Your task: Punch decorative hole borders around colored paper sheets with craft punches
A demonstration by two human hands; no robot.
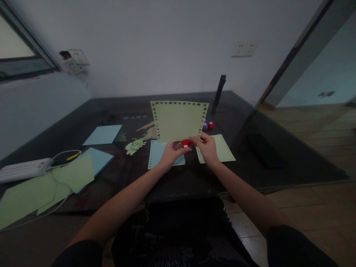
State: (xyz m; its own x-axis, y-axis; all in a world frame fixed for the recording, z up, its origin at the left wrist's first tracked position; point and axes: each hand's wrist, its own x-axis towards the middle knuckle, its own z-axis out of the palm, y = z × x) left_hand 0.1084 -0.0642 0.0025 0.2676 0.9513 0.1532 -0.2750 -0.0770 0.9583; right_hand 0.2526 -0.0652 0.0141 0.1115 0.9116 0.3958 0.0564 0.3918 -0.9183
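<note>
1. Dark worktop [194,185], centre frame: the left hand [169,155] grips a red punch [185,143]; the right hand [208,150] pinches an upright pale-green sheet [179,120] near its lower right corner.
2. Right of centre, behind: a purple punch [205,126].
3. Top of frame: pale wall [161,48].

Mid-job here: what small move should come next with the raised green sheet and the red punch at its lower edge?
Probably squeeze the red punch once the paper is seated. The raised green sheet has cut-outs along its top and both sides, but I can make out none along the lower edge, where the left hand holds the punch; the right hand is at the corner.
</note>
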